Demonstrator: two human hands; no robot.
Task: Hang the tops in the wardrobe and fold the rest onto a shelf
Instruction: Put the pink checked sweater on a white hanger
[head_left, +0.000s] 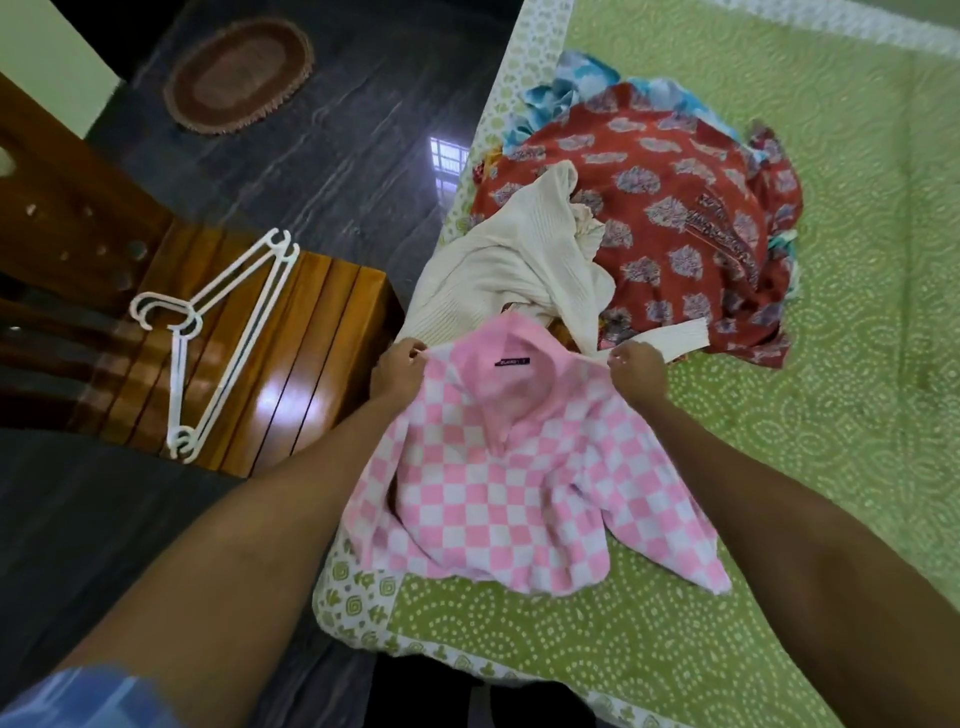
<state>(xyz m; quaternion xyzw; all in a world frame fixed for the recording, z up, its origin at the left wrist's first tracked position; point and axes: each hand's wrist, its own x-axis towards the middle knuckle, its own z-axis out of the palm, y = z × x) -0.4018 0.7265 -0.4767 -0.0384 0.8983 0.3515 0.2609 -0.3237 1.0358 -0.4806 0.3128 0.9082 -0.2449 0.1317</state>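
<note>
Left hand: the left hand (397, 370) pinches the left shoulder seam of the pink checked top (514, 483), fingers curled tight on the cloth.
Right hand: the right hand (640, 370) pinches the opposite shoulder seam in the same manner, fingers clamped on the fabric.
Pink checked top: held up by both shoulders over the near corner of the bed, collar and dark neck label facing the camera; its lower hem and one sleeve rest crumpled on the green bedspread (779, 519).
Clothes pile: at 12 o'clock from the top, on the bedspread. A cream knitted garment (514, 270) lies nearest, just behind the held collar and partly hidden by it. A red printed garment (691, 218) lies at 1 o'clock, touching the cream one. A blue patterned cloth (566, 88) shows beyond the red one, mostly covered.
Hangers: white plastic hangers (218, 338), stacked together, lie flat on a wooden chair (291, 332) at 9 o'clock from the top, well apart from the bed. Exact count cannot be told.
Floor: dark polished floor (337, 156) between chair and bed; a brown oval mat (239, 75) lies at 11 o'clock, far side.
Sleeve: a blue sleeve edge (88, 699) shows at the lower left, blurred.
</note>
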